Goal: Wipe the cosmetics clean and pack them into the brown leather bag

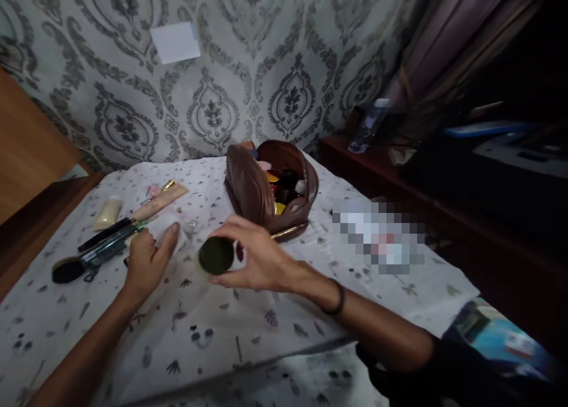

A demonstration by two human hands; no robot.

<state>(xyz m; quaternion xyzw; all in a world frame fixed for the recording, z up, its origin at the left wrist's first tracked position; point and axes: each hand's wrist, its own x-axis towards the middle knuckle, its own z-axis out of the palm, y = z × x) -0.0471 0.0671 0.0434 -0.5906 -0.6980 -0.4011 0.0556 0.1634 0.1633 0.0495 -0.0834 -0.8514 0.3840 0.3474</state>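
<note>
My right hand (261,256) grips a round container (216,255) by its sides, between thumb and fingers. Its dark, greenish round face points toward me, and a pale rim shows around it. To the left, my left hand (148,262) is closed on a crumpled white tissue (162,225), thumb raised. A brown zip-up cosmetic bag (251,188) stands unzipped just beyond my right hand, with several small items inside. Close to my left hand lie a teal, see-through long item (104,252) and a round black-faced piece (68,271).
A cream-coloured tube (107,213), a black stick (104,234) and a beige tube (160,202) lie at the left on the patterned white cloth (213,348). A blurred-out item (377,232) lies at the right. A clear bottle (369,126) stands on the dark side table.
</note>
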